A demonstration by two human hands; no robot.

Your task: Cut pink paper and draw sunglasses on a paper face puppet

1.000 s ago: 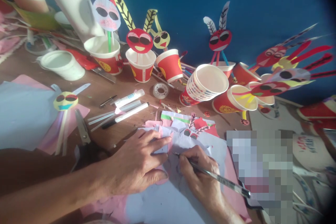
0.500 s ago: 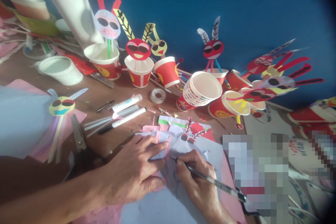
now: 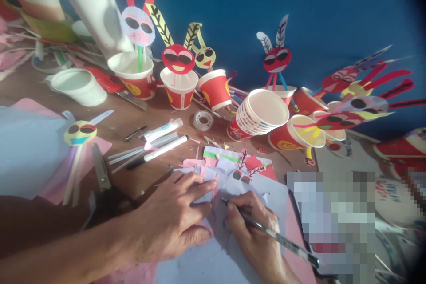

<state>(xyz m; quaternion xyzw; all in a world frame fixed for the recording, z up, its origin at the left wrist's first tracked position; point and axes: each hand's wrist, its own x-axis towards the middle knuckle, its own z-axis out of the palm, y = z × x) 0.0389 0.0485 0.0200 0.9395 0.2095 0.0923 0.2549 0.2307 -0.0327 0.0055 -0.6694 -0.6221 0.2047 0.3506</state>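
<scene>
Across the lower middle of the frame lies the pale paper (image 3: 213, 257). Left hand (image 3: 173, 222) presses it flat, fingers spread, pointing right. Just beside it, right hand (image 3: 253, 226) grips a pen (image 3: 276, 238), shaft slanting down-right, tip near the left fingertips (image 3: 208, 185). Scissors (image 3: 100, 171) lie left.

Bare table (image 3: 156, 113) beyond the markers (image 3: 156, 148) — paper cups (image 3: 258, 113) wall the far side.

The pen (image 3: 276, 236) tip is hidden behind the right hand (image 3: 254, 230); a pixelated patch (image 3: 333, 222) covers the table's right edge, and the white cone (image 3: 89, 4) is cut off at the top edge.
</scene>
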